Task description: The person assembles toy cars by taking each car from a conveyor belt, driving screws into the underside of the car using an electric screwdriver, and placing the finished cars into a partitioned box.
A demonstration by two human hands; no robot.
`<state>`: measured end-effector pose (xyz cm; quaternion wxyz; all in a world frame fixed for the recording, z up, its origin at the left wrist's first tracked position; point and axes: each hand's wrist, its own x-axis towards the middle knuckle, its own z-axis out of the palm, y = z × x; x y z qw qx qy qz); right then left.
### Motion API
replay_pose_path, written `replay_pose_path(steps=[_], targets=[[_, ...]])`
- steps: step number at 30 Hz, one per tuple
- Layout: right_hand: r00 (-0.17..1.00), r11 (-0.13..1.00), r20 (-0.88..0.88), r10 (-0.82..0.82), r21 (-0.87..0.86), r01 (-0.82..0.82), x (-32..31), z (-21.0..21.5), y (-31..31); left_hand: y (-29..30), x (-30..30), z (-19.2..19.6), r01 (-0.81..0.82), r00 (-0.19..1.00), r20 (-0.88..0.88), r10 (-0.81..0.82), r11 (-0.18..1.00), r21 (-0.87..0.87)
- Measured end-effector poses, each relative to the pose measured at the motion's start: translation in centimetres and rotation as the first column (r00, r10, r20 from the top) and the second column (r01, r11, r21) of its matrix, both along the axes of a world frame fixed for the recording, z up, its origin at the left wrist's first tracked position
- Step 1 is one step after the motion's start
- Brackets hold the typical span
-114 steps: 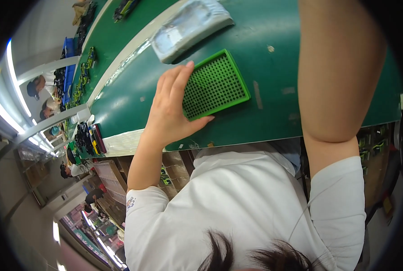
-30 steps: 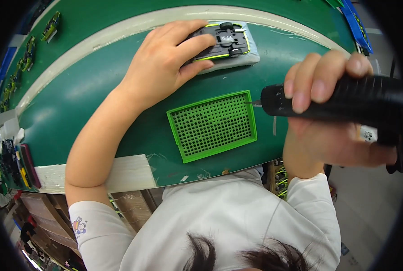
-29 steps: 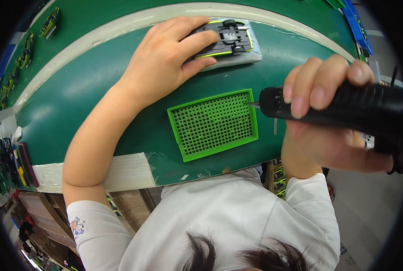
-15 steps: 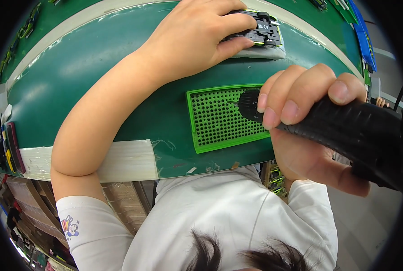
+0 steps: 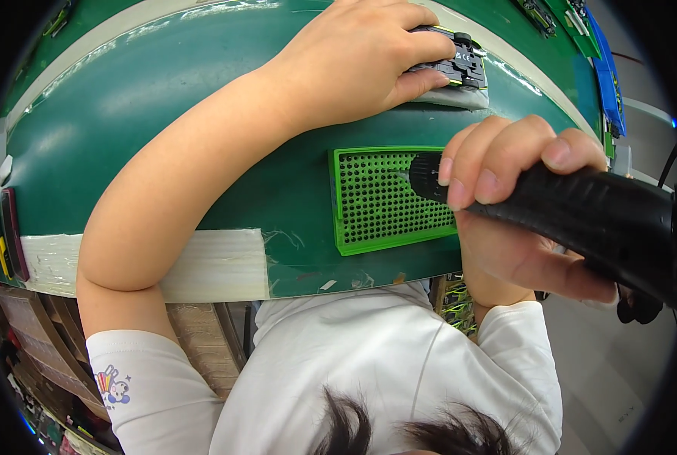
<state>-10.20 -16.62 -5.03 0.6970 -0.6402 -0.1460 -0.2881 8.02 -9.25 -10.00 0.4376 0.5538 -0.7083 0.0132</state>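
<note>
My left hand (image 5: 376, 57) grips an upside-down toy car (image 5: 467, 64), black underneath with wheels up and yellow-green edges. The car rests on a pale pad (image 5: 460, 98) at the far side of the table. In my right hand (image 5: 513, 174) is a black electric screwdriver (image 5: 589, 205), its fingers wrapped round the body. The driver's tip points left, above a bright green tray (image 5: 340, 205) with a grid of small holes. Part of the tray is hidden behind the driver and my hand.
The green tabletop (image 5: 278, 178) carries a white tape strip (image 5: 217, 262) along its near edge. Pens and a dark red case (image 5: 12, 235) lie at the left. A blue bin (image 5: 608, 72) stands at the far right. Yellow-green parts (image 5: 457, 307) sit below the near edge.
The view has shifted slightly, so the car, the tray and my left hand appear farther right. Both grips are unchanged, and the driver's tip remains over the tray.
</note>
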Motion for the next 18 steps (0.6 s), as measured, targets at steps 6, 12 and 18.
replay_pose_path(steps=[6,12,18], targets=[[1.0,1.0,-0.02,-0.02,0.008,0.02,0.16,-0.15,0.13,0.22,0.04,0.22,0.0,0.999,-0.045,0.003,0.997,0.073],[1.0,1.0,0.002,-0.018,-0.011,0.018,0.17,-0.17,-0.05,0.28,-0.05,0.01,0.003,0.999,-0.042,-0.001,0.999,0.042],[1.0,1.0,0.007,-0.027,0.007,0.026,0.32,-0.09,0.51,0.3,-0.15,0.02,-0.008,0.999,-0.051,0.008,1.0,0.002]])
